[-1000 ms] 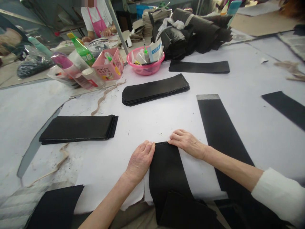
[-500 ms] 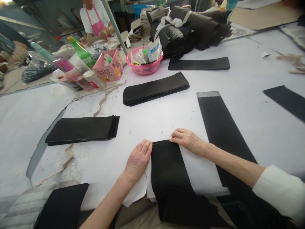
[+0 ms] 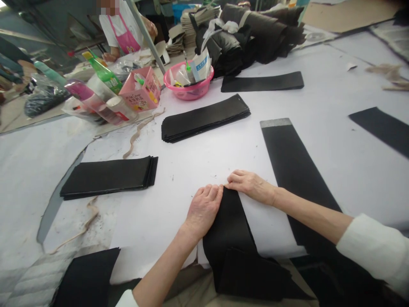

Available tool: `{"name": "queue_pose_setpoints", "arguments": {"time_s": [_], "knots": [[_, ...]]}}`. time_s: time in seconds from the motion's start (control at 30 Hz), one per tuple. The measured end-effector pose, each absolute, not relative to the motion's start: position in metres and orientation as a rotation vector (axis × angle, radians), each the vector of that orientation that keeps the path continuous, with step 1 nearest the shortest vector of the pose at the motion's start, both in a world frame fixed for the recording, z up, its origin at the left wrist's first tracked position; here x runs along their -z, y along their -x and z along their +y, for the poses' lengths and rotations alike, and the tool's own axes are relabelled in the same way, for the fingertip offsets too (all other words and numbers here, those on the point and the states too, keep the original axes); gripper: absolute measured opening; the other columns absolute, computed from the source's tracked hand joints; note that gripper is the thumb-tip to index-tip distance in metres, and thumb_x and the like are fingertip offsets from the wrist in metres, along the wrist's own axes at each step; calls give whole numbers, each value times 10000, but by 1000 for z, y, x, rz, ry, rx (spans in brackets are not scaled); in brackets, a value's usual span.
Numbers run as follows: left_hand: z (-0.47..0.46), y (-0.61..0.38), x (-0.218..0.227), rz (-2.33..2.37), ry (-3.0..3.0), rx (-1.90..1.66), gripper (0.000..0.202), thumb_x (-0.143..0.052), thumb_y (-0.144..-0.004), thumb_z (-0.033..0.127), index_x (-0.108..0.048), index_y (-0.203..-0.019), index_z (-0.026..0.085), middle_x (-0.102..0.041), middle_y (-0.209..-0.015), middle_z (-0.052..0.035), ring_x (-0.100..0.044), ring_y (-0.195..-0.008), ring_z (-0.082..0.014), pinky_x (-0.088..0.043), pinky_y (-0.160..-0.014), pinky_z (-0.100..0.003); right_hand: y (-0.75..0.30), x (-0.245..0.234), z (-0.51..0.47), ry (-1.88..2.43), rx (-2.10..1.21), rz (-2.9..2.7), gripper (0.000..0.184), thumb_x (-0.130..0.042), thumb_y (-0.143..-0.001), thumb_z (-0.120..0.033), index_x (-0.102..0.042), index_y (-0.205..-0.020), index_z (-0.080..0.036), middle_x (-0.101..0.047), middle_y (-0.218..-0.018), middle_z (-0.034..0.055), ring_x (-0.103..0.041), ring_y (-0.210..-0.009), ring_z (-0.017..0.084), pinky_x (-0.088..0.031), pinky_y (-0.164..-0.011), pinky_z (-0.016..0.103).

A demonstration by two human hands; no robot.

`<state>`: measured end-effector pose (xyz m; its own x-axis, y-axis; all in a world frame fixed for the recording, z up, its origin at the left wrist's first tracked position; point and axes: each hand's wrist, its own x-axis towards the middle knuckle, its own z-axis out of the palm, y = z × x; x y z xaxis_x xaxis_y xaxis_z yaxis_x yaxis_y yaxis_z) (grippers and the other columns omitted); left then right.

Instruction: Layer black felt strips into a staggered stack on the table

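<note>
A black strip of flat material (image 3: 231,221) lies lengthwise in front of me, its near part drooping over the table edge in folds. My left hand (image 3: 205,209) has its fingers pressed together on the strip's far end, covering the left corner. Close beside it, my right hand (image 3: 251,186) pinches the far right corner between thumb and fingers. The fingertips of both hands almost meet along that end. To the right lies a long black strip (image 3: 297,162) with a grey band across its far end.
Stacks of black pieces lie at the left (image 3: 107,177) and centre (image 3: 204,117). Behind them stand a pink basin (image 3: 190,91), a pink box (image 3: 143,91) and a heap of dark material (image 3: 255,38). A person in a pink apron (image 3: 126,36) is at the back.
My left hand has slid right along the strip's far end, from the left corner toward my right hand. My right hand stays at the right corner. The view has shifted slightly.
</note>
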<state>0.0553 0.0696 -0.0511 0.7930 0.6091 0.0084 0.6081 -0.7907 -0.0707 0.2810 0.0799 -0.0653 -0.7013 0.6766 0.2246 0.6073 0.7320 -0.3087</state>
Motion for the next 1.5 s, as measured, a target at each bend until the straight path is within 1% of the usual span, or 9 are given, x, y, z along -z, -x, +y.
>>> {"name": "queue_pose_setpoints", "arguments": {"time_s": [0.13,0.3,0.5,0.8,0.97,1.07,1.2,1.4,1.5], "knots": [[70,-54,47,-981,2910,-70,447,-483,-927,129,-405,-1367,104,-549,-1152,-118,-509,-1057,-243,-449,-896,-384,-287,64,83,926,-372,-2603,258,-416,-985,-179,-611,-1155,-187,-602,-1022,67,-522,-990,177,-489,-865,319],[69,-57,44,-988,2889,-125,459,-499,-921,137,-407,-1371,107,-551,-1135,-105,-507,-1030,-244,-449,-884,-377,-290,64,83,937,-440,-2611,291,-402,-986,-174,-590,-1208,-173,-592,-1045,84,-513,-1015,191,-498,-872,334],[68,-61,44,-992,2858,-131,437,-491,-926,144,-428,-1358,135,-552,-1096,-99,-512,-989,-238,-451,-852,-372,-296,65,78,981,-517,-2576,370,-383,-989,-168,-515,-1328,-236,-573,-1092,73,-498,-1058,195,-496,-894,343],[67,-63,43,-1019,2844,-104,472,-516,-921,167,-407,-1380,148,-544,-1085,-93,-510,-967,-237,-451,-834,-371,-306,67,68,1112,-599,-2503,349,-394,-983,-169,-575,-1268,-256,-547,-1180,70,-484,-1139,192,-477,-937,345],[67,-64,42,-1036,2851,-55,475,-524,-919,174,-411,-1380,185,-543,-1072,-83,-515,-963,-237,-456,-823,-370,-312,66,64,1241,-648,-2260,373,-387,-956,-117,-648,-1169,-276,-584,-1172,48,-538,-1118,182,-474,-950,344],[66,-64,43,-1058,2851,-11,471,-527,-917,168,-421,-1373,216,-541,-1074,-78,-518,-963,-236,-457,-824,-373,-305,65,61,1355,-581,-2115,390,-392,-946,-105,-625,-1213,-270,-601,-1165,53,-551,-1104,181,-482,-952,348],[64,-63,45,-1086,2853,28,459,-534,-916,184,-434,-1363,219,-546,-1068,-75,-521,-969,-239,-458,-835,-376,-285,69,52,1398,-400,-2272,345,-447,-944,-127,-638,-1193,-272,-586,-1221,62,-513,-1164,204,-469,-984,377],[61,-59,45,-1089,2855,53,381,-515,-923,170,-488,-1303,156,-569,-1085,-88,-539,-983,-238,-469,-858,-374,-276,72,43,1380,-106,-2504,408,-449,-943,-95,-525,-1327,-210,-506,-1361,97,-422,-1289,237,-358,-1099,436],[59,-50,46,-1120,2839,82,375,-514,-910,121,-496,-1284,122,-573,-1148,-115,-538,-1059,-240,-470,-902,-378,-278,71,40,1371,-30,-2586,428,-449,-938,-79,-499,-1350,-182,-486,-1389,112,-412,-1305,250,-358,-1099,431]]}}
